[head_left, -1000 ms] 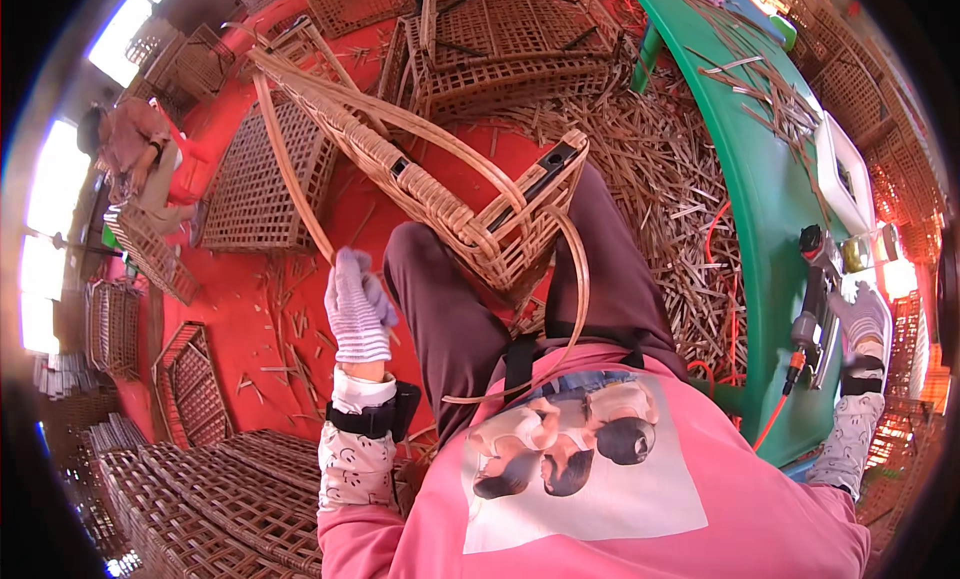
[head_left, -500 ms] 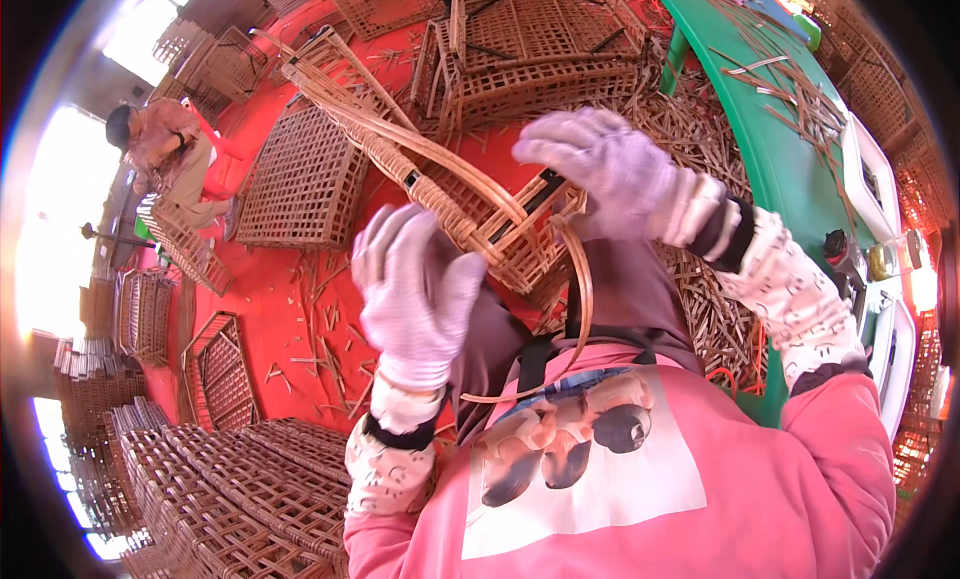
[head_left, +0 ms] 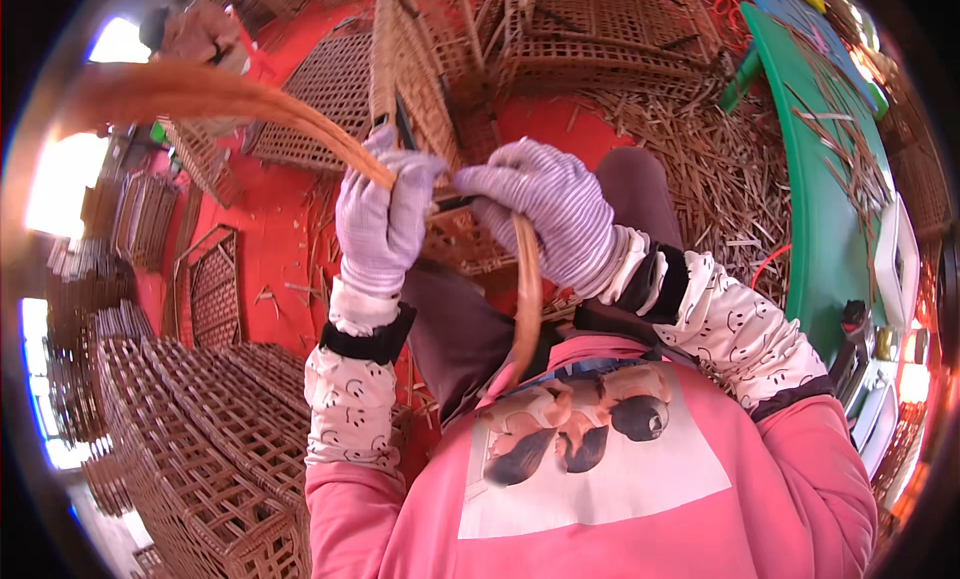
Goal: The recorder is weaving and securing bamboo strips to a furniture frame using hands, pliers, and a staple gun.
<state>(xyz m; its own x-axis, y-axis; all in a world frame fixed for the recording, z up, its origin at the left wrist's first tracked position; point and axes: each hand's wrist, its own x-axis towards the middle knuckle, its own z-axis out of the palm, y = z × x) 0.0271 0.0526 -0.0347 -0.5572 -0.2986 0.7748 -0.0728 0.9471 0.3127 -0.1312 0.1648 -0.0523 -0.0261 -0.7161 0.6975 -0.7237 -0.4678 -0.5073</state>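
Our left hand (head_left: 385, 214) closes its gloved fingers around a rattan strip (head_left: 280, 109), whose long axis runs up and leftward from the grip. Our right hand (head_left: 550, 214) curls at the dark bar (head_left: 455, 205) between both hands; we cannot tell whether it grips. The woven frame (head_left: 428, 84) stretches away just beyond our fingers, its long side nearer the left hand. To our right, loose strips (head_left: 845, 169) lie along the green table's (head_left: 815, 249) right edge.
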